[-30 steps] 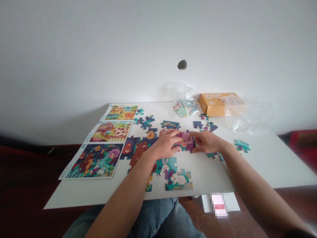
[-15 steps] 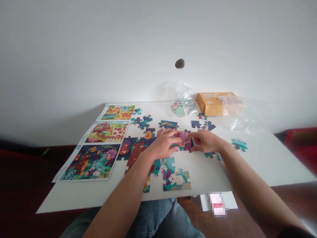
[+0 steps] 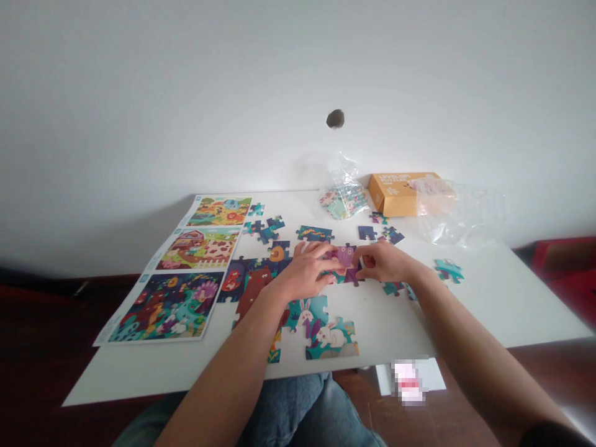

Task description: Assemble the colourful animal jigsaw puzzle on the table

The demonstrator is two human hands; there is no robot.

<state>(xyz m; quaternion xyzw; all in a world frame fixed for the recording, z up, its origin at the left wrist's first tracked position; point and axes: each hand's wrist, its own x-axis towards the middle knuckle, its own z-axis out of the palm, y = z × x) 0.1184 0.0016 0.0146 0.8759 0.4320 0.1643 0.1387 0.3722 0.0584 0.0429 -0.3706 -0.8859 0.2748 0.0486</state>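
Note:
My left hand (image 3: 308,268) lies with its fingers stretched over joined puzzle pieces, its fingertips at the left side of a purple puzzle piece (image 3: 345,256) with a peacock's face. From the right, my right hand (image 3: 384,261) holds that piece's edge between curled index finger and thumb. Left of my left hand, joined pieces show a brown bear (image 3: 257,287), partly hidden by my forearm. Nearer to me lie joined pieces with a white rabbit (image 3: 331,336). A strip of pieces with an orange pattern (image 3: 315,233) lies just beyond my left hand.
A picture sheet (image 3: 205,248) with three scenes covers the table's left side. Loose pieces (image 3: 267,231) lie behind, others (image 3: 448,270) at right. At the back are a plastic bag (image 3: 344,195) of pieces, an orange box (image 3: 403,192) and a clear plastic wrapper (image 3: 454,217).
My right index finger has drawn back from the top of the purple piece to its right edge, near the thumb. My left hand stays in place. The view has shifted slightly.

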